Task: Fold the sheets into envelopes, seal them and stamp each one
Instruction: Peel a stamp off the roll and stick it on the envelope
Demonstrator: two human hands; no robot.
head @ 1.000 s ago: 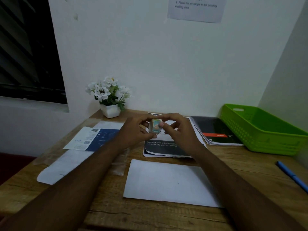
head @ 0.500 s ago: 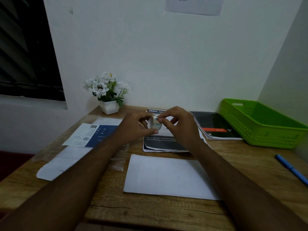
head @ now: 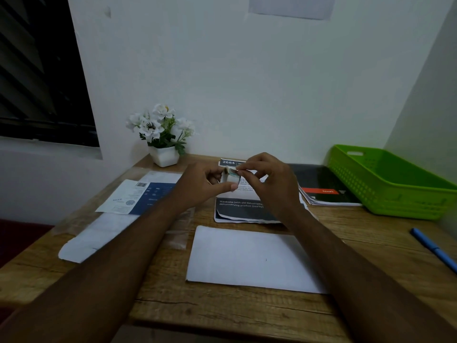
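Note:
A small roll of stamps (head: 230,179), white with a coloured face, is held above the back middle of the wooden desk (head: 173,290). My left hand (head: 200,185) grips the roll from the left, thumb under it. My right hand (head: 268,180) pinches the roll's top edge between thumb and forefinger. A folded white envelope (head: 249,258) lies flat on the desk in front of me, below both hands. Another white folded sheet (head: 99,236) lies at the left, partly under my left forearm.
Printed leaflets (head: 138,195) lie at the left and a dark leaflet (head: 244,211) under my hands. A dark booklet (head: 324,186) and a green plastic basket (head: 395,186) sit at the right. A blue pen (head: 432,250) lies near the right edge. A white flowerpot (head: 164,155) stands by the wall.
My right fingers have shifted to the top of the roll and pinch its edge. The camera has tilted slightly, so the desk appears lower in view.

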